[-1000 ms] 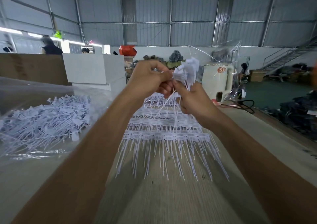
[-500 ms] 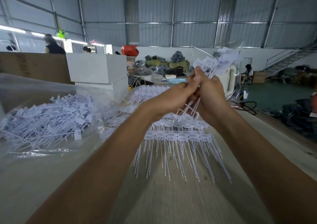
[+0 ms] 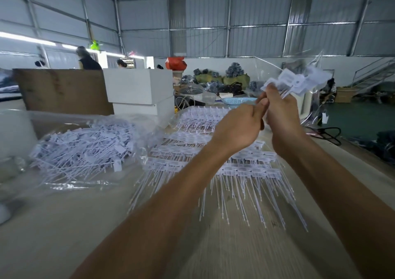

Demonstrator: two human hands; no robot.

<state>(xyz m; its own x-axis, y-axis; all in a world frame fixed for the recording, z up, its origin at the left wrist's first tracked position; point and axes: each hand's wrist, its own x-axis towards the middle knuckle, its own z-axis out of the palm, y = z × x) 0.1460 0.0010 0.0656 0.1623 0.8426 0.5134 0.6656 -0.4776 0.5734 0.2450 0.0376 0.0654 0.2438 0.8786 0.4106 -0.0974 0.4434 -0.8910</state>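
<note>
Gripping a bunch of white plastic ties [image 3: 295, 80] by its stems, the right hand [image 3: 282, 116] holds it raised above the far right of the table [image 3: 64, 225], flat tag heads fanned out above the fist. The left hand [image 3: 239, 127] meets it from the side, its fingers [image 3: 259, 105] curled in against the stems. Whether they actually pinch one cannot be told, since the contact is hidden and blurred. The likeliest trouble, I judge, is a tangle. The stems are thin, springy and slick, so drawing one out could drag its neighbours along or spill the bunch if the right fist loosens. A falling bunch would land on the laid-out rows of ties [image 3: 245, 167] directly below and knock their neat lines askew. Those rows lie in overlapping tiers, with rectangular heads side by side and long tails like needles running toward the viewer over the pale, grained wood. A forearm brushing low could rake them too. To the left a clear, crinkled plastic bag [image 3: 85, 148] holds a loose heap of the same ties, matted every which way. Its glossy film looks slippery and could slide if it is nudged.
</note>
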